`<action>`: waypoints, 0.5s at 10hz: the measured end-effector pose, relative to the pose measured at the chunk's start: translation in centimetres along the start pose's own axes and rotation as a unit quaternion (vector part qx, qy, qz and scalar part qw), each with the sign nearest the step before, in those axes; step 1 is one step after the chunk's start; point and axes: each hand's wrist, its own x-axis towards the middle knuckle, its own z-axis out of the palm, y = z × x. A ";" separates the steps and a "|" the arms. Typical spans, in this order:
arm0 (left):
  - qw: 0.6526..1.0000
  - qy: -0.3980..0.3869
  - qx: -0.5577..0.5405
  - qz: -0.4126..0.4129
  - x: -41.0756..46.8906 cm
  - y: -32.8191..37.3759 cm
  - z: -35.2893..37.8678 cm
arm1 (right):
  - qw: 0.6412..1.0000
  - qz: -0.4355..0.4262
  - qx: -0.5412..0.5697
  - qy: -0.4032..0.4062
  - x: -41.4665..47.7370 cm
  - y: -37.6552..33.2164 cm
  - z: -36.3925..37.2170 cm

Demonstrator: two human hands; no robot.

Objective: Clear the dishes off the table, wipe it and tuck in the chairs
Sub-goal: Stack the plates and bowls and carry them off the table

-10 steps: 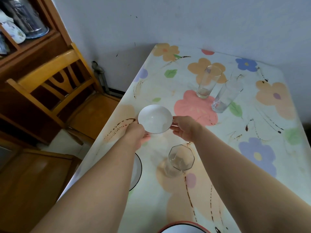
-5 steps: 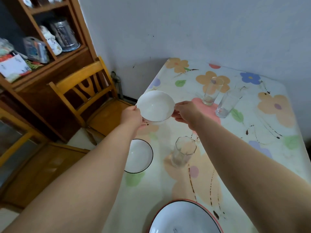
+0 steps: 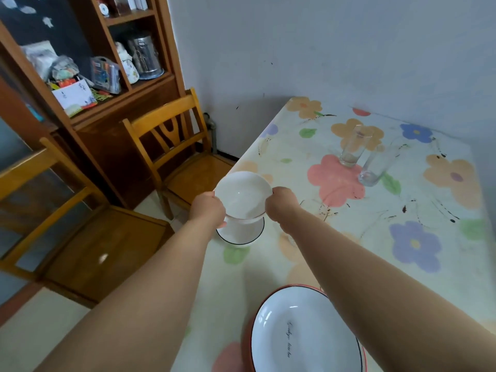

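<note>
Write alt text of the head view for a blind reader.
A person's left hand and right hand hold a white bowl by its rim over a black-rimmed bowl on a flowered table. Two tall glasses stand farther back, a large plate nearer, wooden chairs at left.

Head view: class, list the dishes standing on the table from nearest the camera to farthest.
Large white plate, black-rimmed bowl, nearer clear glass, farther clear glass. Held white bowl omitted: it overlaps.
</note>
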 end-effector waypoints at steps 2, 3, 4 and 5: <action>0.999 -0.021 0.012 -0.022 -0.4 -2.4 0.4 | 0.998 0.025 -0.040 -0.037 0.0 1.4 1.8; 0.999 0.001 -0.006 -0.041 0.3 -3.5 1.1 | 0.994 0.055 -0.065 -0.063 0.2 1.7 2.5; 0.997 -0.008 0.060 -0.049 0.6 -4.2 0.9 | 0.994 0.066 -0.056 -0.062 1.2 2.5 3.2; 0.992 0.008 0.121 -0.039 0.6 -4.3 0.8 | 0.995 0.085 -0.014 -0.052 1.0 2.7 4.0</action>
